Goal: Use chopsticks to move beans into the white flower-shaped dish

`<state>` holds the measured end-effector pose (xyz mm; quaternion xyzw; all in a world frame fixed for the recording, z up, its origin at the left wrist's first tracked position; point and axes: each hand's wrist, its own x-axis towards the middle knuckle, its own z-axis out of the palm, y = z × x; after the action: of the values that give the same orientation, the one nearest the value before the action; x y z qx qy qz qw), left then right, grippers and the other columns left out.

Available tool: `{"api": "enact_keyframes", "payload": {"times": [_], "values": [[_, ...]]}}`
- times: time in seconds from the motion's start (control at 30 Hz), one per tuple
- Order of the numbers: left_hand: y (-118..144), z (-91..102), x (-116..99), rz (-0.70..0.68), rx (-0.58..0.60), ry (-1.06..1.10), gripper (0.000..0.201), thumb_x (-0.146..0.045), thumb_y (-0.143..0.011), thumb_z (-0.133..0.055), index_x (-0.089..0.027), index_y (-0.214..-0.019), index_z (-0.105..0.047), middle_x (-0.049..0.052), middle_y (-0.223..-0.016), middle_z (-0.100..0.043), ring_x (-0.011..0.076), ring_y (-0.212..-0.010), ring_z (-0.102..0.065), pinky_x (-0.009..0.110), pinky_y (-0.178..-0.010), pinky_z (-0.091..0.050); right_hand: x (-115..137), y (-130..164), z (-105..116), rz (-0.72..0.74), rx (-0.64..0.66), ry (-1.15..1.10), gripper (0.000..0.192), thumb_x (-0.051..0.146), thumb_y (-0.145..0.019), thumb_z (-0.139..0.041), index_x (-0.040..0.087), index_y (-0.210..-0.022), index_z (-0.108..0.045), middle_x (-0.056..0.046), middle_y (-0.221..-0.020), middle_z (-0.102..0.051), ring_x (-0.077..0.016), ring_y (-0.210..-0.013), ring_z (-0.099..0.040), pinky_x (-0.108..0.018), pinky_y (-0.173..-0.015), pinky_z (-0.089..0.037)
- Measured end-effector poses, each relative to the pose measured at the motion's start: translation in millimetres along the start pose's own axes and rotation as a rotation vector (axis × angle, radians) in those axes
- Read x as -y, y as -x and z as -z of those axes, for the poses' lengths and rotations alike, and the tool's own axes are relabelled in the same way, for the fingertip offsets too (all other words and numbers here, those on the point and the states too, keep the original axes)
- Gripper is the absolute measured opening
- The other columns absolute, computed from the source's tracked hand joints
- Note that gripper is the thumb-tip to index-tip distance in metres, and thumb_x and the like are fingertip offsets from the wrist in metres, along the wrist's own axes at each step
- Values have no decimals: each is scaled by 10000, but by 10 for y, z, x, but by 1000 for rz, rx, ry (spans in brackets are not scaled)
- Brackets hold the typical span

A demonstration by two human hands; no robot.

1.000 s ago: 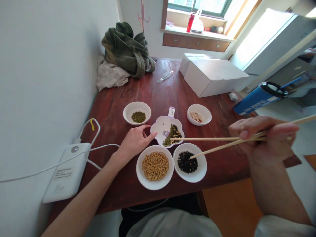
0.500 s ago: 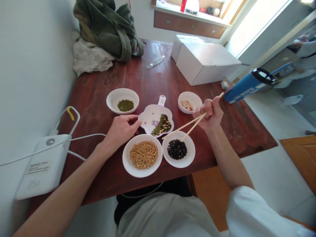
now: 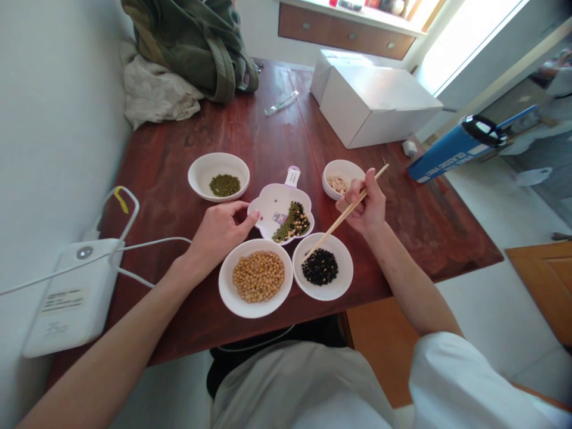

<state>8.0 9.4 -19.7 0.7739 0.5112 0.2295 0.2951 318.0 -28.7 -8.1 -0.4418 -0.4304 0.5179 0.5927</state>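
Moved since the half-second-earlier frame: pair of pale wooden chopsticks, tips then apart, now together at the left of the glossy black beans. Landmark for all places: white, purple-rimmed, flower-shaped dish with mixed beans at its right.

Item: right hand, right of the dish; fingers pinching the chopsticks. Whether a bean sits between the tips: cannot tell.
Item: left hand, at the dish's left rim; thumb and forefinger against the edge, firmness of hold not shown.
Item: round white bowl of black beans, near side of the dish, to the right.
Item: wide white bowl of yellow soybeans, near side, just beside the black-bean bowl.
Item: small white bowl of pale pieces, right of the dish.

Risks, as judged:
- Smooth, round beans could squirt from the tips if squeezed off-centre.
- Thumb pressing hard on the rim could tip the dish and roll the mixed beans.
- Right knuckles, close to the small bowl, could nudge it.
- White cable, left of the dish by the left wrist, could snag the forearm.
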Motion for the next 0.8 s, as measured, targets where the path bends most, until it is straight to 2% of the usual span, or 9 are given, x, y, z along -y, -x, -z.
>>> {"api": "enact_keyframes", "payload": {"times": [0.1,0.33,0.57,0.8], "values": [[-3,-7,10,1,-1,5,399,-503,-961,-626,-171,-1107,-793,67,-916,-808,207,-748,-709,287,-692,-485,-17,9,-18,-7,32,-37,666,772,-926,-526,235,-532,-533,91,-369,-150,-76,-325,-140,-227,-362,-166],[-11,-7,6,10,-1,-7,407,-498,-962,-618,-163,-1113,-793,68,-884,-801,200,-712,-688,289,-692,-486,-61,17,-60,-31,41,-44,689,823,-882,-536,227,-539,-581,94,-366,-151,-70,-323,-142,-213,-360,-163],[-3,-19,14,-3,-12,-7,397,-496,-967,-618,-168,-1106,-794,66,-925,-809,201,-741,-700,290,-691,-487,-92,28,-108,176,-124,9,760,848,-840,-581,213,-424,-541,60,-350,-251,-63,-308,-219,-244,-353,-156],[-11,-32,21,-26,-32,-27,387,-478,-970,-622,-166,-1117,-797,68,-997,-815,196,-747,-704,302,-733,-503,-161,66,-151,275,-26,27,748,821,-882,-561,194,-476,-604,56,-348,-286,-64,-307,-252,-251,-368,-179]]}}
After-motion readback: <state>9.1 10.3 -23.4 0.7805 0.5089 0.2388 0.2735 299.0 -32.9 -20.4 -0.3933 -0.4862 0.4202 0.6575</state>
